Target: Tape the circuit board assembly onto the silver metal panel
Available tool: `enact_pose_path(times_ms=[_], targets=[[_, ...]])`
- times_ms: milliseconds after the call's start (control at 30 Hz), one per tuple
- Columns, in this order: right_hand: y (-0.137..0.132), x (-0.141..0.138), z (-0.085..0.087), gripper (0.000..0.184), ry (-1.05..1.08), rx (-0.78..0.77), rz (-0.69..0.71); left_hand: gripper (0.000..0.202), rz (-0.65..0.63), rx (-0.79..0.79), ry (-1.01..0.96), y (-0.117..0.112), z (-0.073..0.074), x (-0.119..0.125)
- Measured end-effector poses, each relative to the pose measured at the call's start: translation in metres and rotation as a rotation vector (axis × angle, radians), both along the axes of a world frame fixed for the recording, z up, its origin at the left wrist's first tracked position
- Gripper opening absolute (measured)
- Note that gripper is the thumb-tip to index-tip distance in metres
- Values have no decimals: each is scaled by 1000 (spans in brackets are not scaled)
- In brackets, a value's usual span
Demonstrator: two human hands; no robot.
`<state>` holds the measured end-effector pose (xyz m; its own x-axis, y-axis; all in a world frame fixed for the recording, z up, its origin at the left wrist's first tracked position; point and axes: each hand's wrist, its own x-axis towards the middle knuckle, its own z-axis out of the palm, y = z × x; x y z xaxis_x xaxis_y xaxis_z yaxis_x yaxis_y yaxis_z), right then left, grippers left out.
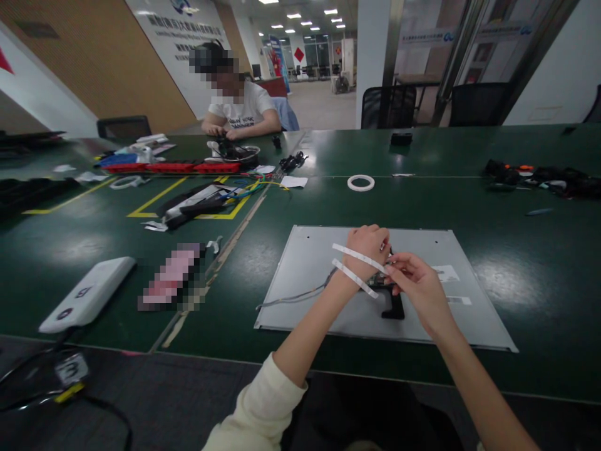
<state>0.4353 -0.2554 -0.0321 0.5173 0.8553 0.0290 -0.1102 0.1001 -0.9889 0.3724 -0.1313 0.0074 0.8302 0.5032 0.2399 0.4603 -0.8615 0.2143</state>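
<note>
Fingers (pixel 393 267) of our right hand (pixel 417 285) pinched a thin white strip (pixel 357 255) on our bent left hand (pixel 369 247), whose own grip we could not tell.

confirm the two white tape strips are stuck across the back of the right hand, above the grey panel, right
Not quite. The head view shows the two white tape strips lying across the back of the left hand, not the right hand. They are above the grey panel, as you said.
</note>
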Motion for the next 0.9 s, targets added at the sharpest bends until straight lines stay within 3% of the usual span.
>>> enact_pose_path(times_ms=[200, 300, 433, 533, 633, 900], targets=[[-15, 7, 12, 25, -86, 81, -52, 13, 24, 48, -18, 9, -6, -16], [-32, 22, 17, 24, -172, 71, -121, 10, 36, -142, -90, 19, -6, -35], [-52, 42, 9, 25, -240, -63, -31, 13, 3, -450, -279, 21, 0, -64], [-57, 45, -4, 25, -244, -143, -10, 15, 8, -625, -355, 6, 5, -78], [-55, 40, -13, 29, -236, -169, -34, 15, 13, -701, -394, -16, 6, -84], [-55, 39, -39, 30, -464, -288, -102, 17, -23, -647, -392, -59, -14, -72]])
